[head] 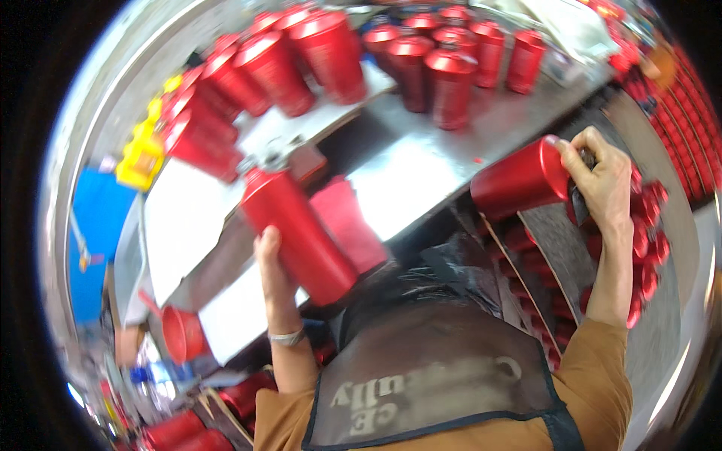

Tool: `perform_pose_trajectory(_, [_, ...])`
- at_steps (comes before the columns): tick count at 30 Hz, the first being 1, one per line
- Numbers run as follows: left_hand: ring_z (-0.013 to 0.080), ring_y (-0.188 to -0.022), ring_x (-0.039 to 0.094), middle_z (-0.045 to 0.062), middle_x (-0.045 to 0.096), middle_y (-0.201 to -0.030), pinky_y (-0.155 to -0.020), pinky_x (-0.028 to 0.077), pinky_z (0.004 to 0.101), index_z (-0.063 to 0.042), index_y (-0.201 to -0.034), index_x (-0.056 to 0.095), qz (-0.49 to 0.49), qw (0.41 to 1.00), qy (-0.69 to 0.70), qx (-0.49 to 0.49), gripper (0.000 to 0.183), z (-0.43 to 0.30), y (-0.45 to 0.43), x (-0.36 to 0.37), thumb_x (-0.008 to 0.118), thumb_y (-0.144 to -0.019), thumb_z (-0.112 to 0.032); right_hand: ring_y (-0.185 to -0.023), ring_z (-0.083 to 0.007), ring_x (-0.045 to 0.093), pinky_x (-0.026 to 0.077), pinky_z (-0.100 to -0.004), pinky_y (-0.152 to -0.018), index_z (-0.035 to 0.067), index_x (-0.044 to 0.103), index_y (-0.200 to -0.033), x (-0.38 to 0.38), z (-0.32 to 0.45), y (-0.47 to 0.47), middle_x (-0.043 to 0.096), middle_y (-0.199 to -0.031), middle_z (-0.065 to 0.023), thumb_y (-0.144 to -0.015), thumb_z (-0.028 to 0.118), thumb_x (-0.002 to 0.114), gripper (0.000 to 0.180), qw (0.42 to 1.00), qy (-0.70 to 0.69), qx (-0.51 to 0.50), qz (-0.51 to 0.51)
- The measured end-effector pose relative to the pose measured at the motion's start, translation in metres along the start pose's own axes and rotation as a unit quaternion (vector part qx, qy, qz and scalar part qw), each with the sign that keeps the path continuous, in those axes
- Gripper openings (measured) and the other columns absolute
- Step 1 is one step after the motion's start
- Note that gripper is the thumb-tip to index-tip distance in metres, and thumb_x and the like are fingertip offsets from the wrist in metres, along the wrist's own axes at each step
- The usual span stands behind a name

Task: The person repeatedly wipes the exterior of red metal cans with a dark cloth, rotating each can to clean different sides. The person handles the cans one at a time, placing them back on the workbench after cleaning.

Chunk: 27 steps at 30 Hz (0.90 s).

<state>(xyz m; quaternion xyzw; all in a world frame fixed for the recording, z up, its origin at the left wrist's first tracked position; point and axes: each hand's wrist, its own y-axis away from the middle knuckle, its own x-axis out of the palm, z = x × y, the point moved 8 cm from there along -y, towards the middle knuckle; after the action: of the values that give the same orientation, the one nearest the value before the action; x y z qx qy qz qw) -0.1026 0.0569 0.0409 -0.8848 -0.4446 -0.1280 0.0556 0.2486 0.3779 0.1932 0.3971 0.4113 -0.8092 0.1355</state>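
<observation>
My left hand point(273, 259) is wrapped around a glossy red metal canister point(302, 239), tilted with its narrow neck end pointing up and left. That neck end lies against or just in front of a small metal fixture point(276, 158) on the bench; contact is unclear. Over on the right, my right hand point(603, 175) grips the end of a second red canister point(519, 177), which lies nearly level past the bench edge. A dark piece shows between the fingers of that hand, too blurred to name. Below the first canister is a flat red sheet point(350, 222).
Several red canisters point(451, 90) stand along the metal bench point(412, 169), others point(276, 73) on a white board. A red handled cup point(181, 335) and a yellow object point(144, 152) are at left. Racked canisters point(648, 248) crowd the right, and a dark apron point(440, 361) covers my front.
</observation>
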Motion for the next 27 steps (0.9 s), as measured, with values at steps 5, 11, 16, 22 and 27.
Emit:
perform_pose_trajectory(5, [0.0199, -0.088, 0.071, 0.013, 0.069, -0.105, -0.076, 0.060, 0.0336, 0.002, -0.126, 0.057, 0.005, 0.998, 0.052, -0.026, 0.061, 0.012, -0.017, 0.008, 0.067, -0.094, -0.049, -0.066, -0.0356, 0.065, 0.047, -0.0447, -0.060, 0.007, 0.065, -0.084, 0.095, 0.031, -0.084, 0.063, -0.065, -0.0150, -0.091, 0.045, 0.070, 0.040, 0.995, 0.020, -0.069, 0.073])
perform_pose_trajectory(11, [0.0155, -0.091, 0.067, 0.009, 0.065, -0.110, -0.081, 0.057, 0.0301, 0.000, -0.128, 0.055, -0.006, 0.997, 0.006, -0.083, 0.062, 0.040, -0.050, -0.009, 0.064, -0.096, -0.052, -0.081, -0.0353, 0.069, 0.051, -0.0468, -0.066, 0.008, 0.070, -0.096, 0.144, 0.061, -0.115, 0.069, -0.094, -0.0119, -0.090, 0.051, 0.070, 0.043, 0.980, 0.072, -0.142, 0.120])
perform_pose_trajectory(16, [0.0159, -0.096, 0.067, 0.010, 0.064, -0.110, -0.079, 0.060, 0.0306, 0.000, -0.134, 0.048, 0.014, 0.994, 0.096, -0.059, 0.069, 0.061, -0.052, 0.005, 0.060, -0.097, -0.058, -0.105, -0.0323, 0.068, 0.055, -0.0414, -0.085, 0.005, 0.065, -0.128, 0.123, 0.131, -0.085, 0.066, -0.119, -0.0148, -0.085, 0.028, 0.080, 0.050, 0.966, -0.081, -0.246, 0.014])
perform_pose_trajectory(22, [0.0255, -0.110, 0.063, 0.019, 0.060, -0.128, -0.095, 0.054, 0.0360, 0.005, -0.142, 0.044, -0.159, 0.979, -0.077, 0.099, 0.073, 0.018, -0.037, -0.026, 0.071, -0.095, -0.043, -0.069, -0.0215, 0.063, 0.051, -0.0336, -0.069, -0.002, 0.062, -0.130, 0.225, 0.191, 0.001, 0.069, -0.117, -0.0177, -0.086, 0.017, 0.078, 0.051, 0.876, -0.349, -0.131, 0.308])
perform_pose_trajectory(27, [0.0280, -0.103, 0.064, 0.011, 0.063, -0.121, -0.086, 0.055, 0.0378, -0.004, -0.117, 0.066, -0.292, 0.652, -0.625, 0.314, 0.044, -0.087, -0.031, -0.092, 0.084, -0.080, -0.020, -0.055, -0.0045, 0.048, 0.042, -0.0241, -0.054, -0.003, 0.062, -0.131, 0.267, 0.170, 0.031, 0.073, -0.109, -0.0109, -0.094, 0.017, 0.071, 0.043, 0.820, -0.436, 0.022, 0.370])
